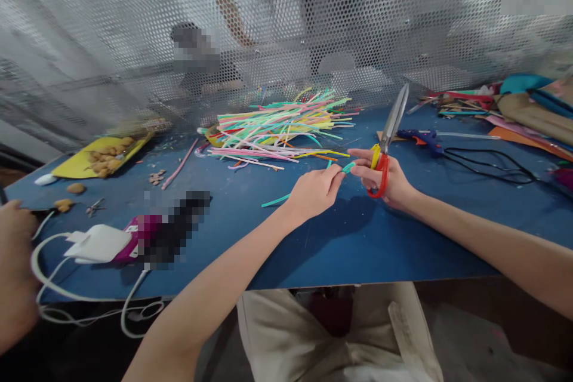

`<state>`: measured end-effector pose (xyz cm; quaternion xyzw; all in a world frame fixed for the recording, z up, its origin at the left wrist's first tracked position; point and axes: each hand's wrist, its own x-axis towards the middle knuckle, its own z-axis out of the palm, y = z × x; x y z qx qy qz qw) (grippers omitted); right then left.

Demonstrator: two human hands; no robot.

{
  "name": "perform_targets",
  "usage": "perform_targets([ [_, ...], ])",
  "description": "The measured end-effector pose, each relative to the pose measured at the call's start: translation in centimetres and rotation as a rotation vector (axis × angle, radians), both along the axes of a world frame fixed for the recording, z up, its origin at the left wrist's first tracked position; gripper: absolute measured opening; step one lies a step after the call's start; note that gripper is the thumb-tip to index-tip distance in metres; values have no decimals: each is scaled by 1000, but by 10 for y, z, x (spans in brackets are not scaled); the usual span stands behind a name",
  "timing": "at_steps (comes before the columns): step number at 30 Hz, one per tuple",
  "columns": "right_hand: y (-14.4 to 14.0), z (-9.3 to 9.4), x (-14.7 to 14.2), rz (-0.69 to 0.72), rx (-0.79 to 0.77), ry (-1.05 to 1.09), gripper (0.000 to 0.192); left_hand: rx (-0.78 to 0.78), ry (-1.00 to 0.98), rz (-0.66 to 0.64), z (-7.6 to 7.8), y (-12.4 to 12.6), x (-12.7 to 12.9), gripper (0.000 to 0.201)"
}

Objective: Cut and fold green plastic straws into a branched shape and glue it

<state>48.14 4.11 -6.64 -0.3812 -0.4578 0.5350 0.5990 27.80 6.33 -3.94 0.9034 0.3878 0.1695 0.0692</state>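
Scissors (388, 143) hang in my right hand (385, 182), blades up; my left hand (313, 191) pinches a teal straw (347, 168) that could slip, nicking fingertips.

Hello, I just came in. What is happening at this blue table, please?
A person sits at a blue table. The right hand holds scissors with red and yellow handles, blades pointing up and away. The left hand pinches a teal strip between the two hands. Behind them lies a pile of colourful straws. At the left edge, another person's hand rests near a white charger and its cable.
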Motion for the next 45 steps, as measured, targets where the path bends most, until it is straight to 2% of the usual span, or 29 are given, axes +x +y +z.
perform_targets([
  [3,0,-1,0,-17,-7,-12,49,1,-25,-6,-1,1,0,37],
  [8,3,-3,1,-27,-6,-15,53,-91,-85,-65,5,3,-4,37],
  [12,4,-2,1,-60,36,-27,55,-88,-111,-114,9,8,-9,29],
  [19,4,-1,0,-134,74,-104,37,-54,-57,-112,11,11,-14,29],
  [22,4,-1,1,-121,97,-84,36,-63,-28,-133,13,12,-15,29],
  [28,4,-5,1,-98,119,-101,50,-79,72,-76,10,11,-14,32],
  [34,0,-5,-6,-40,161,-195,52,-53,10,-65,4,-3,0,44],
  [39,-6,-1,-10,-29,46,-47,54,63,226,31,4,-9,10,49],
  [42,-7,-1,-10,-34,-59,33,57,49,294,11,-1,-5,12,49],
  [45,-5,-2,-10,-39,-87,42,59,21,310,-24,-8,1,14,44],
])
